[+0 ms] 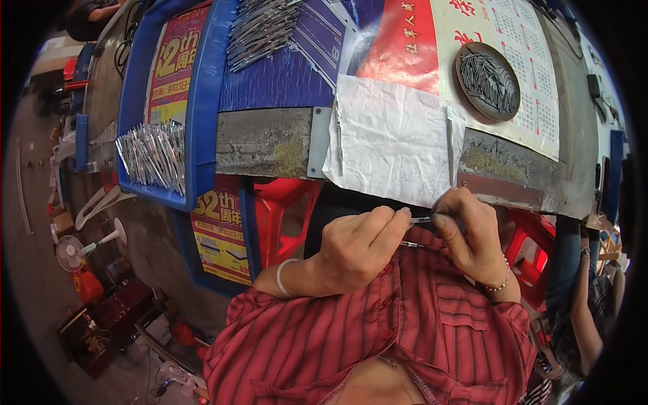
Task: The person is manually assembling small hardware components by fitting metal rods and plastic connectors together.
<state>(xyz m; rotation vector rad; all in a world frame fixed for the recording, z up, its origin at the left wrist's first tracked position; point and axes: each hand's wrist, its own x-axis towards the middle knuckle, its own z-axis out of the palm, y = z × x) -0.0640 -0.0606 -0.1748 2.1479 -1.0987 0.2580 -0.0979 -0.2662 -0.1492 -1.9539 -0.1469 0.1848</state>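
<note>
In front of my chest, my left hand [364,246] and my right hand [472,233] face each other, fingers closed in a pinch. A slim silver metal rod [421,220] spans the short gap between their fingertips, gripped at both ends. A second slim metal piece [412,244] shows just below, beside the left fingers; what supports it is hidden. Beyond my hands, a creased white cloth or paper sheet [385,138] hangs over the table edge. A slim metal piece [339,138] lies along its left side, and another long thin strip [451,145] along its right.
A round brown dish [509,111] of small dark grey slivers sits at right. At left, a blue tray [208,115] holds a heap of slim silver pieces [154,156]. More silver pieces [260,34] lie on blue sheeting. Red stools [280,216] stand below; another person's arm [584,307] is at right.
</note>
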